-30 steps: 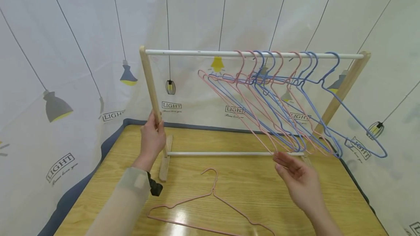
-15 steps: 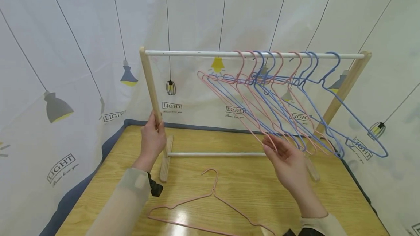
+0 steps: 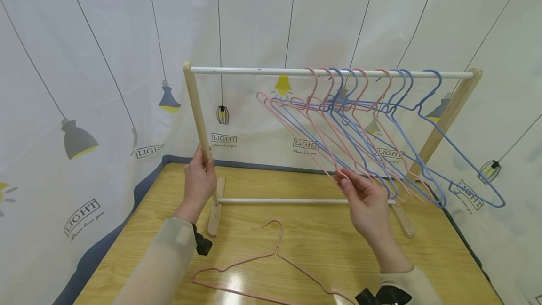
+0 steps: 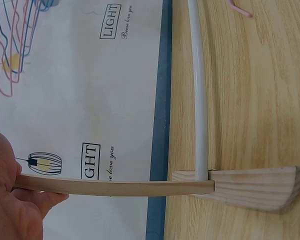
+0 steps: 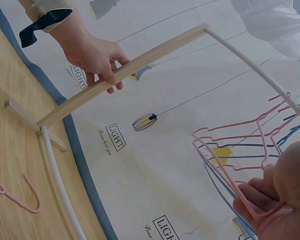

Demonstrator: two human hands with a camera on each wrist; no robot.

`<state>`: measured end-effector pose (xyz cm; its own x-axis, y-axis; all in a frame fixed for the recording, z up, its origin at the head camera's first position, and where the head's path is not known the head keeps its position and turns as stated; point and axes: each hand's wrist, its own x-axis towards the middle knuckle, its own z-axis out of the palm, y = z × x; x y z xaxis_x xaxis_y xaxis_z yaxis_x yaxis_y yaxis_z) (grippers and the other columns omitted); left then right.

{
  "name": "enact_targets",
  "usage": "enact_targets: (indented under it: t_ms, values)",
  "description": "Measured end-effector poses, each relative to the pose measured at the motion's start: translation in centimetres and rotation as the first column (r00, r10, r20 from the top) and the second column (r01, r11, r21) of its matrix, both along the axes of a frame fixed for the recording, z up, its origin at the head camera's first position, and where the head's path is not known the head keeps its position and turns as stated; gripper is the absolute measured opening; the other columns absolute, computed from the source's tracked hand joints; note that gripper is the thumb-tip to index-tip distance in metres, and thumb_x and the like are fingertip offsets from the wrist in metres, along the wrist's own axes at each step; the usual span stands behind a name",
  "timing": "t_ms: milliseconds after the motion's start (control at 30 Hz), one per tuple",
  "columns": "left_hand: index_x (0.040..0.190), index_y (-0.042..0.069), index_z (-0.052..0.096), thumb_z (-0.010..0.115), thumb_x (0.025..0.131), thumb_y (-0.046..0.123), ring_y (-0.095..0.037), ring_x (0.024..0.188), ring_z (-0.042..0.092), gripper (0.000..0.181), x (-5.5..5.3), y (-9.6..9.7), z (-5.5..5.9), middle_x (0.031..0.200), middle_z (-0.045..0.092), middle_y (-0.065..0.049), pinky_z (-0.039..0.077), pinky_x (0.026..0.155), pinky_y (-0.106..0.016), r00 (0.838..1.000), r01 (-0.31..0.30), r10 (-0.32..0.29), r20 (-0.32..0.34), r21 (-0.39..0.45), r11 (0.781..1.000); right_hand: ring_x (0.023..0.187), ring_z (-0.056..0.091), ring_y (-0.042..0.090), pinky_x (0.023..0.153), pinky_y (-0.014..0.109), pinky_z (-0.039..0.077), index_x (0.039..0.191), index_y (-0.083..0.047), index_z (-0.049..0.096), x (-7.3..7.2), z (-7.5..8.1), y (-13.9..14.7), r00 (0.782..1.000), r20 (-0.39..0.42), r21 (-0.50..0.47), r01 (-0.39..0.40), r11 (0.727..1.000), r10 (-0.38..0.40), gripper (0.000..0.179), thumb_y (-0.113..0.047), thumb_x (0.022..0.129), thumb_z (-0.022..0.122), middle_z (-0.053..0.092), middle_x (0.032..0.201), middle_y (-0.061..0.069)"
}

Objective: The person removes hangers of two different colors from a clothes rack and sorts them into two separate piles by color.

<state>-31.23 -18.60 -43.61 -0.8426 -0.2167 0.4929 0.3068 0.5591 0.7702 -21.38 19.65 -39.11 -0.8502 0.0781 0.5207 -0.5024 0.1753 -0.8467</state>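
Observation:
A small clothes rack with light wooden posts and a white top rail [image 3: 245,71] stands on the table. My left hand [image 3: 199,182] grips its left post [image 3: 195,112] at mid-height, thumb and fingers around the wood. Several pink and blue wire hangers [image 3: 455,142] hang on the right part of the rail. My right hand [image 3: 367,204] holds the lower near corner of the leftmost pink hanger [image 3: 314,86], thumb on the near side and fingers behind it. That corner is partly hidden by the fingers; its hook stays over the rail.
Another pink hanger [image 3: 277,248] lies flat on the wooden table [image 3: 139,234], in front of the rack and between my forearms. A white lower bar [image 3: 275,201] joins the rack's feet. Behind and at the sides hangs a pale curtain [image 3: 114,27] printed with lamps.
My right hand has moved left and slightly up, its fingers closing on the pink hanger's lower corner. That corner has shifted a little left and up. My left hand stays on the post.

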Motion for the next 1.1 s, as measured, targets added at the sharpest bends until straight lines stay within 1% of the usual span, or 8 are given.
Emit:
enact_targets:
  t_ms: [133,300,533,633,767,867,1000,1100]
  values:
    - [0.152,0.009,0.051,0.055,0.109,0.004,-0.044,0.114,0.069,0.044,0.0,0.0,0.0,0.128,0.069,-0.028,0.059,0.091,-0.059,1.000,-0.002,0.002,-0.002,0.002,1.000,0.105,0.075,0.014,0.091,0.032,0.057,0.127,0.019,0.064,-0.2,0.0,-0.3,0.999,-0.046,-0.055,0.002,0.999,-0.004,0.026,0.013,0.104,0.054,0.069,0.118,0.035]
    - [0.149,0.007,0.052,0.056,0.109,0.004,-0.044,0.113,0.070,0.040,-0.1,0.0,0.0,0.125,0.070,-0.028,0.059,0.090,-0.059,1.000,-0.007,0.007,-0.012,0.002,1.000,0.099,0.077,0.015,0.087,0.032,0.060,0.121,0.023,0.065,-0.3,0.0,-0.4,0.985,-0.165,-0.099,0.040,0.994,-0.056,0.023,0.016,0.104,0.053,0.069,0.111,0.038]
    - [0.149,0.007,0.053,0.056,0.109,0.004,-0.043,0.114,0.070,0.040,0.0,0.1,0.0,0.129,0.068,-0.028,0.059,0.090,-0.057,1.000,-0.010,0.010,-0.003,0.009,1.000,0.095,0.078,0.015,0.084,0.030,0.061,0.118,0.018,0.070,-0.4,0.5,-0.3,0.962,-0.255,-0.118,0.066,0.991,-0.094,0.021,0.015,0.103,0.055,0.071,0.106,0.036]
    - [0.149,0.008,0.053,0.056,0.109,0.004,-0.042,0.112,0.071,0.041,0.0,0.1,0.0,0.128,0.069,-0.028,0.060,0.089,-0.056,1.000,-0.011,0.011,-0.003,0.011,1.000,0.093,0.078,0.016,0.083,0.030,0.061,0.116,0.018,0.070,-0.4,0.9,-0.2,0.955,-0.284,-0.145,0.045,0.988,-0.085,0.020,0.015,0.103,0.055,0.072,0.105,0.034]
    - [0.149,0.008,0.053,0.056,0.109,0.004,-0.042,0.110,0.072,0.041,-0.1,0.2,0.0,0.127,0.069,-0.028,0.061,0.087,-0.056,1.000,-0.009,0.009,0.003,0.018,1.000,0.091,0.079,0.017,0.083,0.031,0.061,0.114,0.021,0.069,-0.4,1.4,0.0,0.948,-0.307,-0.163,0.040,0.986,-0.090,0.019,0.015,0.102,0.055,0.074,0.103,0.031]
    - [0.149,0.008,0.053,0.056,0.109,0.004,-0.042,0.110,0.071,0.040,-0.1,0.2,-0.1,0.128,0.069,-0.029,0.060,0.088,-0.056,1.000,-0.008,0.008,0.004,0.024,1.000,0.091,0.079,0.016,0.083,0.030,0.061,0.114,0.019,0.071,-0.3,1.9,0.3,0.938,-0.322,-0.132,0.088,0.987,-0.126,0.019,0.015,0.102,0.057,0.075,0.103,0.029]
    - [0.150,0.008,0.052,0.057,0.108,0.004,-0.043,0.113,0.070,0.042,-0.1,0.1,-0.1,0.129,0.068,-0.029,0.060,0.090,-0.056,1.000,-0.010,0.010,-0.003,0.022,1.000,0.092,0.078,0.017,0.084,0.031,0.061,0.116,0.014,0.073,0.1,2.5,0.8,0.938,-0.313,-0.104,0.121,0.987,-0.148,0.020,0.012,0.103,0.058,0.075,0.105,0.029]
    - [0.150,0.007,0.053,0.057,0.108,0.003,-0.043,0.113,0.070,0.042,-0.1,0.1,-0.1,0.128,0.069,-0.029,0.059,0.090,-0.057,1.000,-0.013,0.013,-0.009,0.017,1.000,0.093,0.078,0.018,0.085,0.031,0.061,0.116,0.013,0.073,0.5,3.0,1.0,0.937,-0.323,-0.098,0.110,0.989,-0.136,0.020,0.011,0.103,0.058,0.074,0.105,0.031]
